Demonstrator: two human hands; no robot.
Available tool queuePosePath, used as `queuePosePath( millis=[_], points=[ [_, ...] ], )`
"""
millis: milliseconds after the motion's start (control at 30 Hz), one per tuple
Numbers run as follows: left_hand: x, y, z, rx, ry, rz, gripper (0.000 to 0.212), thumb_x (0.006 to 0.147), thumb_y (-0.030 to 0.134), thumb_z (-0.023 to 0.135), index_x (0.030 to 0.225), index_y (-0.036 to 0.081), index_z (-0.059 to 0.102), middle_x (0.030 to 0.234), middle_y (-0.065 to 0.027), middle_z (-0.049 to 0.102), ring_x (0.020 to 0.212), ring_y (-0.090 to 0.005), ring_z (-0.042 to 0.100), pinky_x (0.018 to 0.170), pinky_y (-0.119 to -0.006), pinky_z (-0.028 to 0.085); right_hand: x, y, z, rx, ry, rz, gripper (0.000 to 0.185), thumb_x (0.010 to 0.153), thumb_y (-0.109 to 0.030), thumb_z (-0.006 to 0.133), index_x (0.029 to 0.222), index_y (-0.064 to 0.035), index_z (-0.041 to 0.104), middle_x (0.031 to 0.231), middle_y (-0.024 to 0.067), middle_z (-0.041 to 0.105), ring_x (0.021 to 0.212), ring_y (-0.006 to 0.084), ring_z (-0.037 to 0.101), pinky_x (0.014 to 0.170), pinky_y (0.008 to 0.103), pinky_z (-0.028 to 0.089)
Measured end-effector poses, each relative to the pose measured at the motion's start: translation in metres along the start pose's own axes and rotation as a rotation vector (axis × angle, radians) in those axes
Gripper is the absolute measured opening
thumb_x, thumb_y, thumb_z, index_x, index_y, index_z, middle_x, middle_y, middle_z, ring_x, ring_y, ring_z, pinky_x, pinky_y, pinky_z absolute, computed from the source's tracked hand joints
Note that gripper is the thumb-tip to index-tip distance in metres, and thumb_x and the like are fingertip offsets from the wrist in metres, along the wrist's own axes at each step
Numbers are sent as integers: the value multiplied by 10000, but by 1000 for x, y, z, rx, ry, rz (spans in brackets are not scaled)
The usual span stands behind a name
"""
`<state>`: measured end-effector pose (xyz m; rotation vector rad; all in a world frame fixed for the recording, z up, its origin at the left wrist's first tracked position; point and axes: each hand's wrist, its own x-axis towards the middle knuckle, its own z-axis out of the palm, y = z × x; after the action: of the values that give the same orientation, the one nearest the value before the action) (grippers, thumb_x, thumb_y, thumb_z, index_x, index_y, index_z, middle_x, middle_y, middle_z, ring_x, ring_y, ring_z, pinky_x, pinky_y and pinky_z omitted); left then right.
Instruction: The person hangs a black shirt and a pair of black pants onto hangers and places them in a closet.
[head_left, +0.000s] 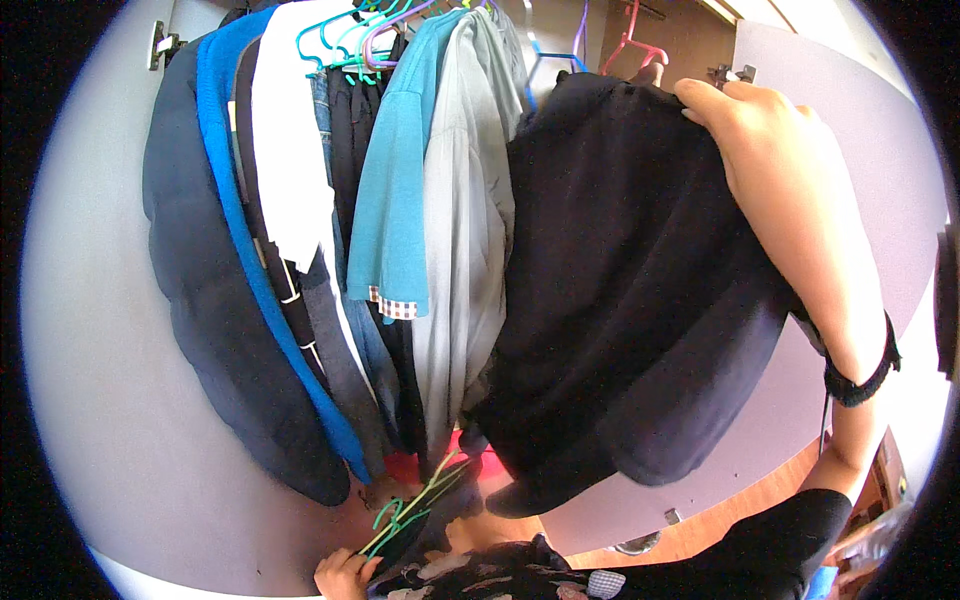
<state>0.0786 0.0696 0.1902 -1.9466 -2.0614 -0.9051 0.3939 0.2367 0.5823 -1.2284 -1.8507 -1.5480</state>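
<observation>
My right hand (757, 112) is raised at the upper right, gripping the top edge of a black garment (615, 225) inside the wardrobe. Just above that edge shows a pink hanger (636, 46); whether my fingers also touch it is hidden. The black cloth hangs down in wide folds, with a dark grey-blue part (705, 405) at its lower right. Low at the bottom, my left hand (346, 574) holds several thin green and yellow-green clothes hangers (409, 514) that point up to the right. Dark cloth lies close beside these hangers.
To the left hang a dark padded jacket (217, 285), a blue garment (225, 150), a white garment (292, 135), a teal short-sleeved top (390, 187) and a grey garment (465, 225). Wardrobe doors stand open on the left (97, 315) and right (832, 202). Something red (491, 465) sits below the clothes.
</observation>
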Motion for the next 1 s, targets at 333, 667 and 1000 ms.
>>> queuePosePath(
  millis=[333,667,1000],
  points=[
    [-13,-7,-2,21,4,-49,107,709,178,669,704,77,630,680,-97,544,591,-300,528,546,-375,424,52,21,34,31,85,-82,168,793,-61,491,868,-25,637,823,177,627,781,322,624,687,391,511],
    [-21,-11,-1,21,77,-71,142,713,195,673,681,67,619,651,-97,527,568,-295,520,523,-381,409,135,25,65,-160,113,283,191,783,-99,491,752,-39,670,765,154,650,717,282,650,628,364,529],
    [-41,3,-2,116,131,-259,166,744,211,648,679,61,623,626,-101,513,541,-303,510,499,-390,398,189,8,152,96,175,379,205,792,-108,490,865,-53,673,870,171,646,821,308,644,681,399,525]
  ],
)
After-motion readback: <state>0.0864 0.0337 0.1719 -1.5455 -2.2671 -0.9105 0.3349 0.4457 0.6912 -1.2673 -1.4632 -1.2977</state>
